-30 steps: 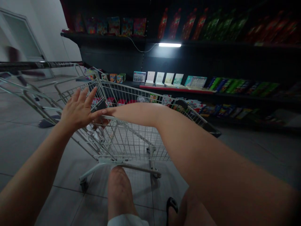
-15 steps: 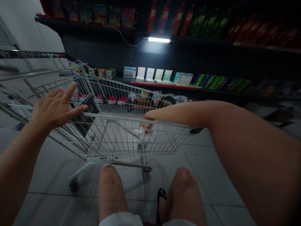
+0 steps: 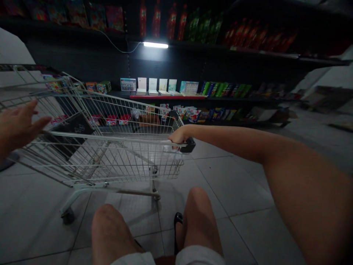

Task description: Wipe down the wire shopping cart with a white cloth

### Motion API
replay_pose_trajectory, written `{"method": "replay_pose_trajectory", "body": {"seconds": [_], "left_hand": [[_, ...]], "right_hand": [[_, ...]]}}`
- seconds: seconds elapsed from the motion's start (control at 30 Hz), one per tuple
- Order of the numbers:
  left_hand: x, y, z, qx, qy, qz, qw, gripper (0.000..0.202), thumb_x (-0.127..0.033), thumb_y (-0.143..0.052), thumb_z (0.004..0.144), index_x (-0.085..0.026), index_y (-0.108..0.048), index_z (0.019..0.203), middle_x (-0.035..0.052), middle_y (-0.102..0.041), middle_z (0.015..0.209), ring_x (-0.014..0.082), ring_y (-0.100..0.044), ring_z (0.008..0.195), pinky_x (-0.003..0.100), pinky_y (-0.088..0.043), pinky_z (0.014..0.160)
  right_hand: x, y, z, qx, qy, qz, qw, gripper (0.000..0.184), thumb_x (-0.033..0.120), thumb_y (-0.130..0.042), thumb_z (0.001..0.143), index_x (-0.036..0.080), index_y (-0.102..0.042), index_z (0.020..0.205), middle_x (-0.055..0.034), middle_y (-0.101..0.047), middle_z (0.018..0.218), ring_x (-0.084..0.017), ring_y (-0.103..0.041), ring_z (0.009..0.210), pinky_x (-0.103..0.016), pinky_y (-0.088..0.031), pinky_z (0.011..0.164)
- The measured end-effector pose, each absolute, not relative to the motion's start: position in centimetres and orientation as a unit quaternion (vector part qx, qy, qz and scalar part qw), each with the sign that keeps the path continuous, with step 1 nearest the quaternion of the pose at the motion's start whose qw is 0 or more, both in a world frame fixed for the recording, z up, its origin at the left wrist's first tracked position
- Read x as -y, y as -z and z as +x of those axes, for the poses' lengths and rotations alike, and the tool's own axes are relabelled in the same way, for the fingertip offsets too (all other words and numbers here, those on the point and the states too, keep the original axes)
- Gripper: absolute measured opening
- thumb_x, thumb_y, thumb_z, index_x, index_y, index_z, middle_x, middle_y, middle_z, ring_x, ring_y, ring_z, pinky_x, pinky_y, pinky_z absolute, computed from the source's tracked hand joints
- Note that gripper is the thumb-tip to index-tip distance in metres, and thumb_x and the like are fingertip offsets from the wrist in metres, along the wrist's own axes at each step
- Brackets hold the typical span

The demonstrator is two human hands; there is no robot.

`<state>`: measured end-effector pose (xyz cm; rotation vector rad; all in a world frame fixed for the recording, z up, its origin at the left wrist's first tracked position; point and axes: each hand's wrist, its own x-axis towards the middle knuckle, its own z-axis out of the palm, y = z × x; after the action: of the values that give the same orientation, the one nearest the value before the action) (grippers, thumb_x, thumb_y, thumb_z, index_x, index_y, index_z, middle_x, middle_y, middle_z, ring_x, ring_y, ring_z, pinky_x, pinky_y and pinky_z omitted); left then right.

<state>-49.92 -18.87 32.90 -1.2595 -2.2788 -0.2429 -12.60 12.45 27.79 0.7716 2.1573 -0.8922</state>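
The handle of a wire shopping cart (image 3: 110, 135) is clasped by the right hand's grip (image 3: 179, 135), beside its black end. The left hand's grip (image 3: 19, 125) is held open, empty, just off the handle, near a black flat object (image 3: 73, 123) inside the cart, which stands on a tiled floor (image 3: 220, 184) before dark shelves (image 3: 82, 59).

Pretty clearly a small shop here, some kind of mini-mart by the look of it. There's a wire shopping cart (image 3: 110, 137) right up front, and long black shelving (image 3: 77, 62) runs along the wall, stocked in rows with red bottles (image 3: 156, 24), colorful packets (image 3: 106, 18) and standing cards (image 3: 153, 86). A strip light (image 3: 156, 45) sits under one shelf, and the floor is pale square tile (image 3: 234, 187).
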Motion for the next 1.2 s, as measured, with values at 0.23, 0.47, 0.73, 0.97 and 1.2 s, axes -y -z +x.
{"method": "replay_pose_trajectory", "body": {"seconds": [0.23,0.47,0.73,0.97,1.2], "left_hand": [[9.3,-30.7,-31.4,0.639,0.109,-0.724,0.233,0.089,-0.075,-0.019,0.090,-0.010,-0.032,0.150,0.0177,-0.056,0.140,0.0283,-0.046,0.134,0.041,-0.035,0.113],[5.2,-27.1,-23.0,0.658,0.040,-0.738,0.142,0.111,-0.082,-0.044,0.077,-0.009,-0.014,0.156,0.0249,-0.037,0.155,0.0363,-0.047,0.135,0.041,-0.045,0.100],[5.8,-27.8,-24.3,0.710,-0.047,-0.696,0.101,0.112,-0.091,-0.031,0.072,-0.011,-0.033,0.149,0.0196,-0.074,0.104,0.0378,-0.070,0.097,0.039,-0.048,0.073],[5.8,-28.2,-25.7,0.705,-0.081,-0.698,0.092,0.101,-0.083,-0.041,0.078,-0.019,-0.025,0.155,0.0148,-0.075,0.109,0.0356,-0.068,0.106,0.036,-0.046,0.075],[6.1,-28.7,-26.7,0.693,-0.070,-0.717,0.035,0.088,-0.081,-0.046,0.077,-0.030,-0.041,0.148,0.0076,-0.073,0.120,0.0298,-0.067,0.110,0.030,-0.045,0.078]], "right_hand": [[-11.3,-33.0,-14.1,-0.830,0.355,0.272,0.332,0.029,-0.004,-0.066,0.061,0.006,-0.068,0.089,-0.0004,-0.066,0.076,-0.015,-0.063,0.070,-0.030,-0.053,0.071],[-9.7,-29.1,-12.9,-0.901,0.281,0.164,0.286,0.019,-0.003,-0.065,0.065,0.010,-0.067,0.079,0.0046,-0.058,0.063,-0.011,-0.055,0.065,-0.025,-0.049,0.070],[-9.5,-33.5,-12.6,-0.908,0.285,0.159,0.261,0.023,-0.005,-0.060,0.067,0.009,-0.069,0.083,0.0043,-0.058,0.061,-0.010,-0.056,0.062,-0.024,-0.047,0.065],[-5.0,-33.1,-8.1,-0.990,0.080,0.056,0.105,0.013,0.002,-0.061,0.071,0.009,-0.070,0.077,-0.0033,-0.066,0.068,-0.009,-0.053,0.062,-0.023,-0.038,0.062],[-1.4,-22.7,-4.5,-0.901,0.148,0.043,-0.405,0.029,0.024,-0.061,0.086,0.021,-0.068,0.113,-0.0065,-0.070,0.119,-0.018,-0.063,0.115,-0.035,-0.052,0.099]]}}
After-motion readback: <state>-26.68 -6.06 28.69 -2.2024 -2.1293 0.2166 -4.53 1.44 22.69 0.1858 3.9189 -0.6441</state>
